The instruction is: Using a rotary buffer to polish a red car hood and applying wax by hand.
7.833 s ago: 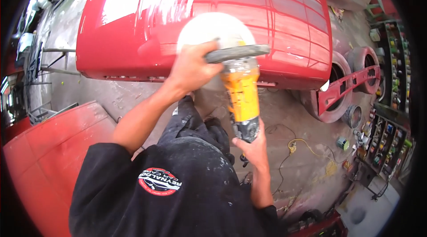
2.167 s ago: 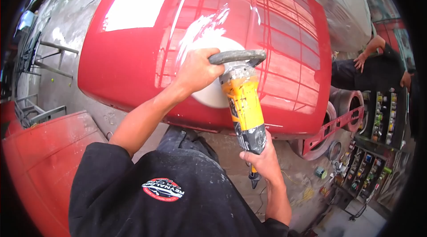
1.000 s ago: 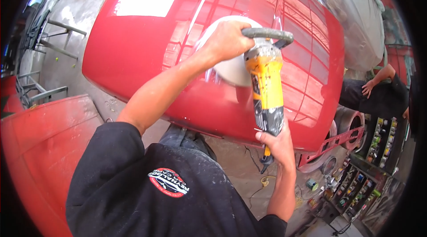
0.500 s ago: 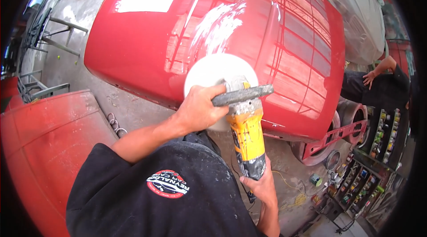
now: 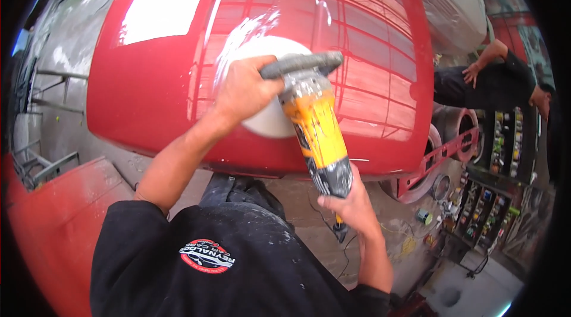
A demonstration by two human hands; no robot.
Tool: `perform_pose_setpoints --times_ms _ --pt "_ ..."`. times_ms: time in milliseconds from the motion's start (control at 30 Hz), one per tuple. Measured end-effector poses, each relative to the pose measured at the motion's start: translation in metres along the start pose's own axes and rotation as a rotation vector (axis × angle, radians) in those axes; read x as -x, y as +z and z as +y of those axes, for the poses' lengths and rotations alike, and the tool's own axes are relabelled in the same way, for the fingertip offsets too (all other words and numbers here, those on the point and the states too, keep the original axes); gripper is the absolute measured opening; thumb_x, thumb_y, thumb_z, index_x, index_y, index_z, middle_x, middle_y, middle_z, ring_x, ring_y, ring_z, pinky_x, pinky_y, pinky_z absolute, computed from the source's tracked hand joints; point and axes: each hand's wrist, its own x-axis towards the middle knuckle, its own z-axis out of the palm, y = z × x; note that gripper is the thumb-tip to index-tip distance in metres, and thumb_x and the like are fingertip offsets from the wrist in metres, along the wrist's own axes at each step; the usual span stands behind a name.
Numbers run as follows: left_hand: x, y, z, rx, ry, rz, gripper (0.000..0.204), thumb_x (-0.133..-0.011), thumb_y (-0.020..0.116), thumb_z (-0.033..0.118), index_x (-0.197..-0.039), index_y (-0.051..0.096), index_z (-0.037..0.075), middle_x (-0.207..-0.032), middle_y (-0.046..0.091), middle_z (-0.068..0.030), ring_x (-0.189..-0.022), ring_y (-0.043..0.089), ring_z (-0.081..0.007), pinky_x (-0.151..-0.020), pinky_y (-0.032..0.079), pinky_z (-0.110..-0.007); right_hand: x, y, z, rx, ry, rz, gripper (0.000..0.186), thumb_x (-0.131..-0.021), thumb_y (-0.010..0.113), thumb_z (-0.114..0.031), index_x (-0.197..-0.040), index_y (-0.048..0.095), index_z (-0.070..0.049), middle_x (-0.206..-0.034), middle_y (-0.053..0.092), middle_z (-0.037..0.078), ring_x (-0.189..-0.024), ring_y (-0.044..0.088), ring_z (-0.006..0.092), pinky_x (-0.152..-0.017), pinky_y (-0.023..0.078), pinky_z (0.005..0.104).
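1. The left hand [image 5: 245, 92] is wrapped around the grey side handle [image 5: 302, 65] of a yellow polisher [image 5: 318, 132]. Its fingers are curled fully closed over the bar, which sits across the tool's head. That grip lets the hand press down and steer.

2. The right hand [image 5: 351, 204] is closed around the dark rear end of the polisher, near where the cord [image 5: 342, 235] comes out. Held at the tail, it steadies the long body and sets its angle.

3. The polisher lies tilted, head up and away from the person, tail low and close to the body. The two hands sit at opposite ends, so the tool is braced along its whole length.

4. The round white pad [image 5: 267, 82] under the head lies flat against the red car panel [image 5: 369, 49], near the panel's nearer edge. Flat contact spreads the pad's face over the paint.

5. Pale smears of compound [image 5: 247, 28] streak the paint just beyond the pad.

6. The panel sits raised above the concrete floor [image 5: 297, 198], within arm's reach of the person.

7. Another person in a dark shirt [image 5: 505, 82] bends over at the right, well apart from the polisher.

8. A second red panel [image 5: 53, 222] lies low at the left.
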Motion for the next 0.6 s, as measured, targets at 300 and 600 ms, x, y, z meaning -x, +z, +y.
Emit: perform_pose_setpoints --times_ms 300,600 --pt "-0.088 0.003 -0.025 -0.108 0.109 0.12 0.034 -0.077 0.071 0.024 -0.103 0.079 0.003 -0.081 0.074 -0.0187 -0.079 0.074 -0.0282 -0.076 0.057 -0.039 -0.079 -0.007 -0.017 0.127 -0.114 0.008 0.058 -0.073 0.079 -0.003 -0.127 0.057 -0.003 -0.098 0.065 0.001 -0.072 0.06 0.0091 -0.062 0.053 0.026" --pt "-0.138 -0.015 -0.025 -0.165 0.095 0.108 0.034 -0.075 0.072 0.025 -0.102 0.08 0.004 -0.082 0.075 -0.0187 -0.079 0.074 -0.0282 -0.077 0.057 -0.04 -0.112 -0.003 -0.05 0.047 -0.147 -0.076 0.047 -0.075 0.077 -0.003 -0.117 0.056 -0.003 -0.091 0.064 0.004 -0.066 0.062 0.0117 -0.056 0.051 0.0264"
